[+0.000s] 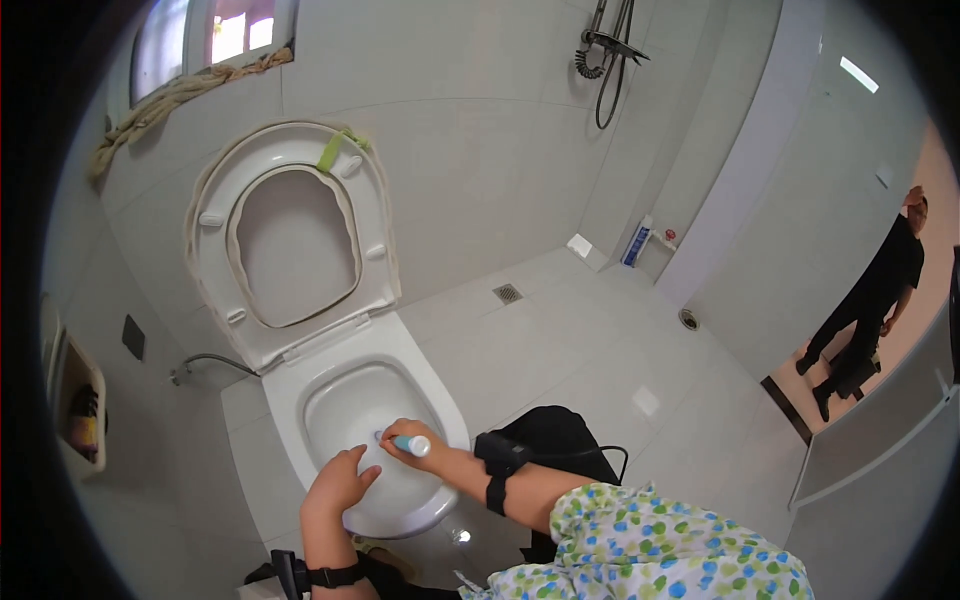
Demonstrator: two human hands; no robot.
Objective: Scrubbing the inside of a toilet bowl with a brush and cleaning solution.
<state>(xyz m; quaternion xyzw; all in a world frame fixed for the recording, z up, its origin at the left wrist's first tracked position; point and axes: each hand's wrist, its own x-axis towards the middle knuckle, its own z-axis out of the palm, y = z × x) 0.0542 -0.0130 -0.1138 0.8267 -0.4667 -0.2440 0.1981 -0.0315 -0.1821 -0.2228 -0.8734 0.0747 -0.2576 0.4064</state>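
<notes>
My right hand (418, 448) is closed around a light-blue stick-like handle with a white rounded end (408, 445). It is over the bowl of a white toilet (283, 402), and the tool's lower part is too hidden to tell its kind. My left hand (345, 480) is above the bowl's near left rim, thumb and fingers apart, holding nothing. Behind the bowl the seat (290, 150) stands raised, wrapped in a pale fabric cover. A green strap (331, 152) hangs at the seat's upper right.
A hose (222, 360) joins the toilet on its left. A wall holder (88, 385) with a dark bottle is at far left. Floor drains (507, 294), a blue bottle (637, 242) and a shower fixture (615, 45) lie beyond. A person in black (880, 280) stands at the doorway.
</notes>
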